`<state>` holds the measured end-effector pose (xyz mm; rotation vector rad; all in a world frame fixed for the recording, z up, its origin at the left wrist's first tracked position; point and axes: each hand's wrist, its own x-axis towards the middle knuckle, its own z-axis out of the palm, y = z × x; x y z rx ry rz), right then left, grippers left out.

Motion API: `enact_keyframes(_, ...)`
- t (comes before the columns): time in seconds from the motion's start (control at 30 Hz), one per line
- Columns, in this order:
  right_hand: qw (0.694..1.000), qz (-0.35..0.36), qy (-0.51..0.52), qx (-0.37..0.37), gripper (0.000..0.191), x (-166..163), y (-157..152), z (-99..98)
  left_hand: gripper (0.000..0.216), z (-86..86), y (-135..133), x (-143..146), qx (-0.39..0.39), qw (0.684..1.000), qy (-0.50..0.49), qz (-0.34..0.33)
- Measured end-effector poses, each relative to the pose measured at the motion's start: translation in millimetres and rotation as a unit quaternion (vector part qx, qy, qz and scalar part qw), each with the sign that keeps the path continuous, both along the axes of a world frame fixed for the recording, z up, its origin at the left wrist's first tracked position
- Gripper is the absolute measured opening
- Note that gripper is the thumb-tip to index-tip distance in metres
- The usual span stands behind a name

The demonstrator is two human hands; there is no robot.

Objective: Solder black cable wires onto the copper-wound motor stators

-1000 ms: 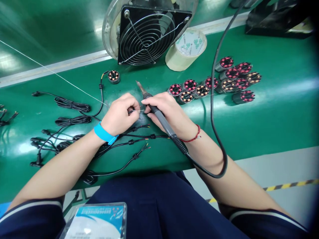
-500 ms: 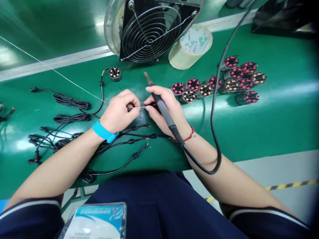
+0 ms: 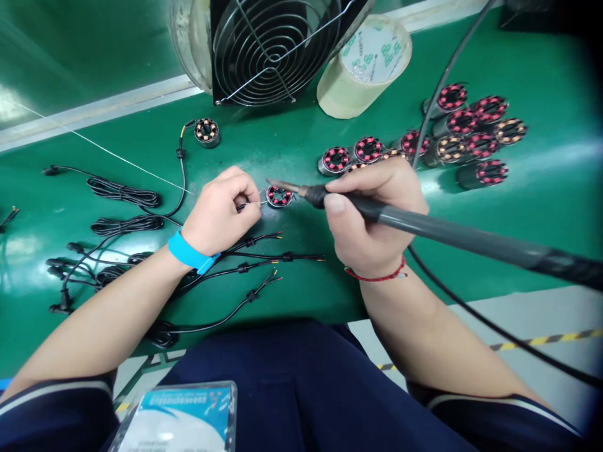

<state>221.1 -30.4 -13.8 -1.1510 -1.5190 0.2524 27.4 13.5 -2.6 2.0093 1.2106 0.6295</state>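
Observation:
In my right hand point(image 3: 377, 213) is a soldering iron point(image 3: 414, 226), gripped by its dark handle with the tip pointing left. The tip hovers over or touches a red-wound motor stator point(image 3: 279, 196) on the bench; I cannot tell which. My left hand point(image 3: 226, 204) is closed in a pinch on solder wire point(image 3: 127, 154), a thin pale strand running in from the upper left. Its end pokes out of the fingertips at the stator's left edge. Below the hands lie black cables point(image 3: 254, 267) with bared coloured ends.
A fan with a wire guard point(image 3: 273, 56) stands at the back, beside a big tape roll point(image 3: 353, 88). Several stators point(image 3: 480, 144) are grouped at right. One copper-wound stator point(image 3: 206, 132) with a cable attached sits at left. Coiled cables point(image 3: 125, 191) lie at left, and the iron's cord point(image 3: 447, 75) crosses the right side.
My right hand has left the stator and moved right, turning the soldering iron so its tip is at the stator. My left hand stays nearly where it was, still pinching the solder wire.

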Motion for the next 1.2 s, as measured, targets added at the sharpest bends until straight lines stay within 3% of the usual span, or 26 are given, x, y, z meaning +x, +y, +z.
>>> enact_keyframes(0.13,1.0,-0.005,-0.009,0.009,0.027,1.7,-4.0,0.1,0.011,0.4,-0.1,0.3,-0.005,1.0,0.004,0.005)
enact_keyframes(0.47,0.999,0.049,0.017,0.006,0.019,0.6,-5.0,0.3,0.011,0.3,0.1,0.7,-0.003,1.0,0.002,0.005)
enact_keyframes(0.6,0.998,0.043,0.036,0.026,0.012,0.1,-4.6,1.1,0.011,0.5,-0.1,0.8,0.001,1.0,0.004,0.007)
enact_keyframes(0.9,0.999,0.023,0.01,0.028,0.019,1.5,-3.5,-1.8,0.011,-2.1,1.1,0.3,0.0,1.0,-0.006,0.009)
enact_keyframes(1.07,0.999,0.028,-0.005,-0.035,0.018,1.5,-1.7,0.8,0.01,2.1,0.9,1.5,-0.018,1.0,0.009,0.011)
enact_keyframes(1.2,0.991,0.07,-0.028,-0.113,0.031,-1.3,-0.7,-1.8,0.01,2.7,0.5,1.3,-0.017,1.0,0.015,0.014)
